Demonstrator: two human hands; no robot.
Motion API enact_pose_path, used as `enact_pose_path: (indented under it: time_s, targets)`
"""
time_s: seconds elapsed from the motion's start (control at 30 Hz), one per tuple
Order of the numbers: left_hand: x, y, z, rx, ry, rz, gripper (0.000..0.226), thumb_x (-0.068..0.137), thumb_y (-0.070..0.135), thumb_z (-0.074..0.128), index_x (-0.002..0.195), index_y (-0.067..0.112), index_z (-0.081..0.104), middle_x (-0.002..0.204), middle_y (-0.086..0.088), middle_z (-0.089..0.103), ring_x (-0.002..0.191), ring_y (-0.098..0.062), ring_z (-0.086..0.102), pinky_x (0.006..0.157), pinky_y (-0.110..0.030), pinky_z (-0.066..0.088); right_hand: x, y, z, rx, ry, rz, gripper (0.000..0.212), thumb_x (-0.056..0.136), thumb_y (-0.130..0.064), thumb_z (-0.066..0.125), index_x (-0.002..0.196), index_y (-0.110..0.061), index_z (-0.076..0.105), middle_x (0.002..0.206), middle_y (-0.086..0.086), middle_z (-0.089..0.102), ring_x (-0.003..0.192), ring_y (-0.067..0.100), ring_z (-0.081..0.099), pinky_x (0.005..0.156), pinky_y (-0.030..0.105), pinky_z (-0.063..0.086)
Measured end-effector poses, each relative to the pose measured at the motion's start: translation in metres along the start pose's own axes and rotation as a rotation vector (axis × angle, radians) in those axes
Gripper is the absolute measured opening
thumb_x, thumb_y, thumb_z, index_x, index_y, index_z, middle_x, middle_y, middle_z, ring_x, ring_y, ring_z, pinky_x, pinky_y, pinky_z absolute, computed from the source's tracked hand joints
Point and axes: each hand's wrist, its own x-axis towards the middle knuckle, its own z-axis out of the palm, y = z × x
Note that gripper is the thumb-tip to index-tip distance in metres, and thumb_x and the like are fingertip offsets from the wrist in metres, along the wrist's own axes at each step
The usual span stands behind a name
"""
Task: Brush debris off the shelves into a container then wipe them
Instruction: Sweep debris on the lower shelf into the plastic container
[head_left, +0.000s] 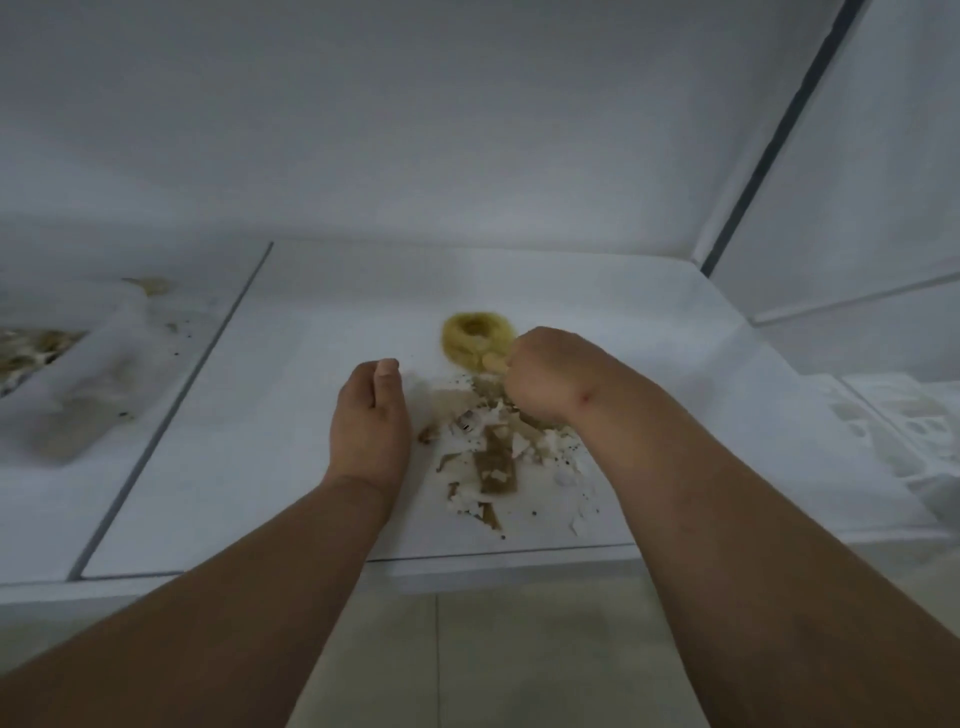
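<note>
1. Head view looks down on a white flat shelf (311, 415) where a pile of torn white and brown paper-like debris (498, 457) lies near the front edge, between the two forearms.
2. The right hand (540, 379) is clenched around the pale handle of a yellow round-headed bristle brush (475, 338), whose blurred head sits just behind the pile, probably placed to drag the scraps forward.
3. The left hand (371, 415) holds nothing; its fingers are loosely curled and it stands on edge just left of the debris, seemingly as a wall to keep bits from scattering.
4. A white plastic container (78, 384), blurred and already holding brownish scraps, lies on the neighbouring shelf to the left, well apart from the pile.
5. Judging by the loose heap, brushing is under way; wiping has not begun.
6. Small dark specks (566, 452) scattered around the pile may escape the bristles.
</note>
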Motion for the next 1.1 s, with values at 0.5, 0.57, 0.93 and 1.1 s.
enact_pose_path:
  time_s: [0.5,0.57,0.93,1.1]
  targets:
    - [-0.001,-0.001,-0.011,-0.039,0.033,-0.087,0.031,0.101,0.041,0.03,0.108,0.022,0.053,0.114,-0.001,0.059,0.105,-0.018,0.053,0.087,-0.03,0.036,0.0,-0.039,0.009,-0.05,-0.021,-0.143,0.015,0.082,-0.01,0.044,0.068,-0.014,0.048,0.081,0.004,0.055,0.074,0.024,0.054,0.068,0.035,0.045]
    - [0.0,-0.002,-0.011,-0.034,0.023,-0.067,0.027,0.102,0.041,0.03,0.105,0.025,0.051,0.114,-0.002,0.059,0.105,-0.017,0.053,0.086,-0.029,0.036,-0.023,-0.031,-0.003,-0.106,-0.07,-0.153,0.014,0.079,-0.008,0.043,0.07,-0.013,0.052,0.082,0.004,0.056,0.072,0.023,0.053,0.064,0.034,0.043]
    - [-0.012,-0.007,-0.057,-0.071,0.294,-0.078,0.037,0.1,0.036,0.034,0.105,0.015,0.064,0.1,-0.006,0.066,0.099,-0.025,0.062,0.096,-0.046,0.047,-0.019,-0.071,0.022,-0.053,0.088,-0.278,0.029,0.08,-0.015,0.045,0.103,-0.021,0.062,0.09,0.001,0.06,0.078,0.023,0.057,0.059,0.03,0.037]
    - [-0.021,-0.013,-0.075,-0.109,0.259,-0.13,0.035,0.101,0.038,0.033,0.106,0.017,0.061,0.092,0.0,0.064,0.093,-0.022,0.061,0.098,-0.045,0.046,-0.033,-0.065,0.027,-0.081,-0.027,-0.274,0.024,0.081,-0.017,0.044,0.095,-0.02,0.063,0.091,0.002,0.061,0.077,0.021,0.057,0.059,0.029,0.041]
